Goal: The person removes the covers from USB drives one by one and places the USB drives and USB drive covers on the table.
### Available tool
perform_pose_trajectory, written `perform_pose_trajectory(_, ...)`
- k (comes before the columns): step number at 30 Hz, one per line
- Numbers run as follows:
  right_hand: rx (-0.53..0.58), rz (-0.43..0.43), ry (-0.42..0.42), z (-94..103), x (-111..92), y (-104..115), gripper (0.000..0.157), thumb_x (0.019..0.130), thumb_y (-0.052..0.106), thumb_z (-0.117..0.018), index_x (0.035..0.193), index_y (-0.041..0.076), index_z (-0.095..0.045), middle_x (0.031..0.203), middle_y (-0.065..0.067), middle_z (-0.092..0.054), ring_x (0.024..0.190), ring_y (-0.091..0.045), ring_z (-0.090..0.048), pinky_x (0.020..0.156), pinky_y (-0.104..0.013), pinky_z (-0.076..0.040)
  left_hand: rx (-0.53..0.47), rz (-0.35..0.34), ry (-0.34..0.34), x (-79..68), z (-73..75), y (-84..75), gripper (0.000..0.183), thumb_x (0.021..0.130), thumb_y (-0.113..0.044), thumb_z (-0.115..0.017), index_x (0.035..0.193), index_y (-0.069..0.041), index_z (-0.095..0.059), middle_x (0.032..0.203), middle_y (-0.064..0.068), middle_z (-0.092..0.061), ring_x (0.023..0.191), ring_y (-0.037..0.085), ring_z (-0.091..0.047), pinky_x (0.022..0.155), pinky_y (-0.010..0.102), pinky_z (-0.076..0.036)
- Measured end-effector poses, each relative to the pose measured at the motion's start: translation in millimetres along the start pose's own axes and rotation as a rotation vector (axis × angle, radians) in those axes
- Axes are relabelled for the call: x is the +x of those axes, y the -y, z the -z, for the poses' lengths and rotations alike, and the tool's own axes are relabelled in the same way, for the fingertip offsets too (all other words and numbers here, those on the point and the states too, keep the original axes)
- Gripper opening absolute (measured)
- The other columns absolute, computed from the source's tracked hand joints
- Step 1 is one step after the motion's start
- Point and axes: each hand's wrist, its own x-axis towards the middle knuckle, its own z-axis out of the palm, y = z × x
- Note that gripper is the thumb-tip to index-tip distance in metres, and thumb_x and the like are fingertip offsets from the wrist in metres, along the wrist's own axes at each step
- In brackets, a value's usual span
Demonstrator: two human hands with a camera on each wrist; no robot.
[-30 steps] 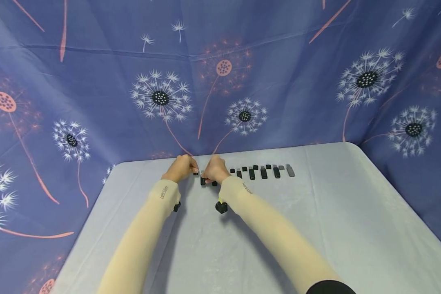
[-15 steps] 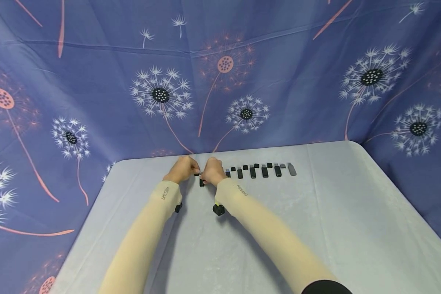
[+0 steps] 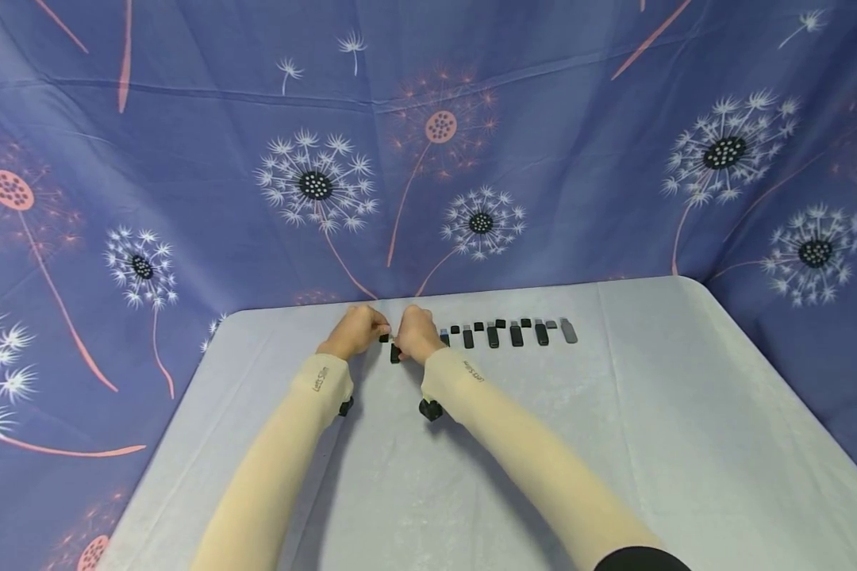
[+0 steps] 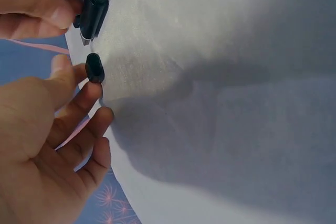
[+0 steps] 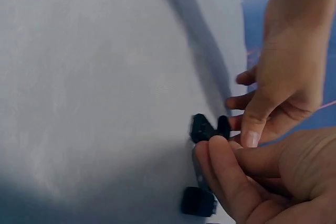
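Observation:
My left hand [image 3: 355, 331] pinches a small black cap [image 4: 95, 67] with its fingertips at the table's far side. Beside it, my right hand [image 3: 416, 333] holds a black USB flash drive [image 4: 95, 11] between thumb and fingers. The drive's metal plug points toward the cap in the left wrist view, with a small gap between them. In the right wrist view the cap [image 5: 223, 125] is close beside the drive [image 5: 200, 128], and the right fingers hide part of both. Another dark flash drive [image 5: 198, 201] lies near the right hand.
Right of the hands, several flash drives [image 3: 493, 337] lie in a row, small caps [image 3: 501, 323] behind them. A grey drive [image 3: 568, 331] ends the row. The pale cloth-covered table [image 3: 543, 444] meets a blue dandelion-print curtain [image 3: 578, 159] at the back.
My right hand has shifted slightly left toward the left hand, uncovering a drive to its right. A dark piece visible below the right hand earlier is now hidden. The left hand stays nearly still.

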Motion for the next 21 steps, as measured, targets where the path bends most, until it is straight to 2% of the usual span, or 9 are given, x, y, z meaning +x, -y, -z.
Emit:
perform_pose_trajectory(5,-0.01,0.053,0.015,13.4,-8.4,-0.7,0.005,0.095,0.005,-0.072,0.093,0.002,-0.075,0.103,-0.02,-0.072,0.067,-0.024,-0.075,0.053,-0.025,-0.057,-0.006,0.034,0.02,-1.9,1.7,0.8,0.03,0.105,-0.028,-0.062,0.114,-0.005,-0.078,0.104,0.011,-0.077,0.078,0.017,-0.067,0.073,0.036,-0.056)
perform_pose_trajectory(8,0.003,0.097,0.048,22.2,-16.6,-4.8,0.01,0.098,0.011,-0.071,0.103,0.003,-0.075,0.096,-0.013,-0.074,0.072,-0.024,-0.075,0.059,-0.028,-0.058,-0.01,0.028,0.007,-4.3,3.1,0.9,0.038,0.104,-0.037,-0.062,0.12,-0.006,-0.075,0.11,0.013,-0.076,0.085,0.02,-0.071,0.078,0.041,-0.059)
perform_pose_trajectory(13,-0.008,0.24,0.072,31.9,-32.4,-18.0,0.02,0.098,0.013,-0.07,0.114,0.001,-0.074,0.101,-0.009,-0.074,0.078,-0.016,-0.069,0.072,-0.031,-0.057,0.009,0.026,-0.022,-11.6,4.0,-3.6,0.058,0.102,-0.056,-0.057,0.132,-0.007,-0.07,0.124,0.015,-0.073,0.105,0.028,-0.072,0.087,0.049,-0.059)
perform_pose_trajectory(16,0.015,0.307,0.078,34.3,-43.1,-25.7,0.025,0.098,0.013,-0.069,0.119,0.0,-0.072,0.1,-0.009,-0.074,0.081,-0.016,-0.069,0.074,-0.031,-0.057,0.013,0.028,-0.061,-20.5,3.1,-6.7,0.067,0.102,-0.064,-0.05,0.134,-0.008,-0.068,0.13,0.014,-0.07,0.112,0.03,-0.069,0.091,0.051,-0.057)
perform_pose_trajectory(21,0.057,0.346,0.075,34.3,-63.6,-35.3,0.031,0.099,0.018,-0.069,0.126,0.002,-0.07,0.104,-0.007,-0.074,0.093,-0.02,-0.069,0.08,-0.035,-0.058,0.023,0.021,-0.141,-45.9,-4.0,-10.4,0.074,0.101,-0.071,-0.041,0.134,-0.01,-0.068,0.131,0.015,-0.067,0.113,0.033,-0.066,0.093,0.052,-0.055)
